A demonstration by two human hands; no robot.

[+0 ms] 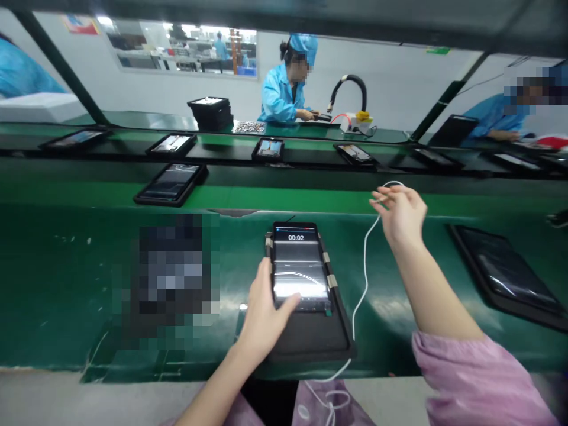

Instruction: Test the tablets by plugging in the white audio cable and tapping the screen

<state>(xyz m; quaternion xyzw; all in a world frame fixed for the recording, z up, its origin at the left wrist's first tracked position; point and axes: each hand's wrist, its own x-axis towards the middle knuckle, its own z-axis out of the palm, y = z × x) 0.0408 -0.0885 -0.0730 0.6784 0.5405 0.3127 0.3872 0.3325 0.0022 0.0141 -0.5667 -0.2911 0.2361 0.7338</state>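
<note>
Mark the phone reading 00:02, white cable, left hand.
Phone reading 00:02 [300, 268]: head view, mid-screen.
White cable [365, 260]: head view, upper strand.
Left hand [265, 309]: head view, back of hand.

Green bench [394, 352] holds 2 blk trays [310, 340] w/ wht cable [365, 263] btwn.

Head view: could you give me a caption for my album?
Left hand on a device reading 00:02, right hand holding a white cable above a green bench.
</note>
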